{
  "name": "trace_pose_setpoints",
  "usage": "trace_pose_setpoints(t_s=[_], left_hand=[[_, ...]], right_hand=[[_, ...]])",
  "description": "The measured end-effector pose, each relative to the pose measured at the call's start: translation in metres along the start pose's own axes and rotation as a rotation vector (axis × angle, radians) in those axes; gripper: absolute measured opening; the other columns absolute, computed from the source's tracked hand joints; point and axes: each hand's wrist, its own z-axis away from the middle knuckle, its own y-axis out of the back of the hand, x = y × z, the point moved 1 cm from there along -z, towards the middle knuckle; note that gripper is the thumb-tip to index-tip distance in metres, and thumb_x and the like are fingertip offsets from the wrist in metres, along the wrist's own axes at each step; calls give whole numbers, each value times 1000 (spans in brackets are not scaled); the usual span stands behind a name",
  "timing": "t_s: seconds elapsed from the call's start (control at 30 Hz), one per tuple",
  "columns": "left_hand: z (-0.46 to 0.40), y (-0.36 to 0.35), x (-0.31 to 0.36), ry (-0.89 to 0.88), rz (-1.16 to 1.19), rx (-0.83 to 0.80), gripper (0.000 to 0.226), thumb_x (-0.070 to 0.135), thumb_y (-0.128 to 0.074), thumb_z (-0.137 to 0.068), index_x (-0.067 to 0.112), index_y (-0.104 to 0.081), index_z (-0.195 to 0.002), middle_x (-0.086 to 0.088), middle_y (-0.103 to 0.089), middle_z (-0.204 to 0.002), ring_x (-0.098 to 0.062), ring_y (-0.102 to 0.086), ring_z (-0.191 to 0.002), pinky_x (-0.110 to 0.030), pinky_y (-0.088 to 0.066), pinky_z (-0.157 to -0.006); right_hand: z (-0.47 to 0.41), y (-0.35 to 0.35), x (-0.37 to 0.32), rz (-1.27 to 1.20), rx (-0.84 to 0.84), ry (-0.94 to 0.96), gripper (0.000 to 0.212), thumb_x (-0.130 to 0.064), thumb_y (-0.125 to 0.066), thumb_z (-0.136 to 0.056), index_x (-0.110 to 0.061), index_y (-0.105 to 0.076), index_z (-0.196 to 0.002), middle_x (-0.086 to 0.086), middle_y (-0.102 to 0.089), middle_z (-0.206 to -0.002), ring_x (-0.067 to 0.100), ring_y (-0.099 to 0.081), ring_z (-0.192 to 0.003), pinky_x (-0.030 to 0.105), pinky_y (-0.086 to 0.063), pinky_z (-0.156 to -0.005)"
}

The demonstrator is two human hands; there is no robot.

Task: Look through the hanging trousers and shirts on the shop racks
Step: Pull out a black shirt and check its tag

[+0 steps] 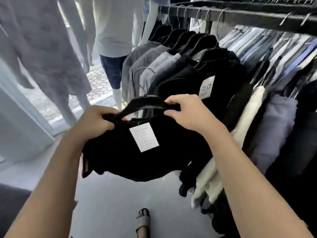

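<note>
You are holding a black garment (137, 152) on its black hanger (145, 104) in front of you, off the rack (240, 16) to your right. Your left hand (96, 121) is gripping one hanger end, fingers curled tight; your right hand (187, 112) is pinching the other. A white tag (144, 137) is lying on the fabric.

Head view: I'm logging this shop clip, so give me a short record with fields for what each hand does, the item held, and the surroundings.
left hand: grips one end of the black garment
right hand: pinches the black hanger
black garment: off the rail, white tag showing
rail: dark and grey clothes hanging
background: mannequins
</note>
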Motion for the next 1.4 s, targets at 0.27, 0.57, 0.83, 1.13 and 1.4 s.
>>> trace_pose_setpoints(t_s=[0.27, 0.57, 0.83, 1.13, 1.4], left_hand=[[63, 22, -44, 102, -164, 147, 47, -5, -53, -69, 33, -75, -87, 21, -69, -79, 10, -60, -78, -13, -43, -74], [97, 45, -91, 154, -217, 132, 48, -6, -52, -71, 36, -67, -86, 17, -66, -81, -2, -57, -78, -11, -39, -68], [102, 60, -120, 207, -205, 191, 41, -9, -52, -69, 25, -71, -80, 2, -67, -81, -16, -59, -81, -26, -43, -71], [86, 52, -96, 229, -174, 326, 35, -15, -51, -65, 18, -63, -62, 3, -58, -71, -4, -50, -69, -11, -34, -61], [64, 42, -25, 94, -132, 199, 52, -10, -49, -68, 38, -67, -76, 17, -67, -80, 4, -57, -77, -8, -38, -62]], right_hand=[[14, -85, -18, -179, -181, 21, 23, -30, -63, -95, -19, -68, -115, -5, -59, -117, 13, -56, -110, 23, -40, -90], [6, -119, -68, -177, -299, 51, 27, -35, -62, -95, -26, -66, -120, 2, -51, -135, 20, -50, -123, 26, -35, -93], [0, -124, -101, -175, -397, 124, 21, -35, -71, -88, -26, -69, -107, -9, -55, -118, 12, -53, -110, 21, -36, -85], [25, -103, -100, -280, -556, 187, 21, -33, -78, -75, -38, -70, -93, -24, -66, -109, -14, -56, -102, 17, -40, -90], [10, -47, -58, -141, -160, 68, 11, -30, -72, -88, -26, -77, -97, -9, -67, -97, 10, -59, -91, 22, -45, -81]])
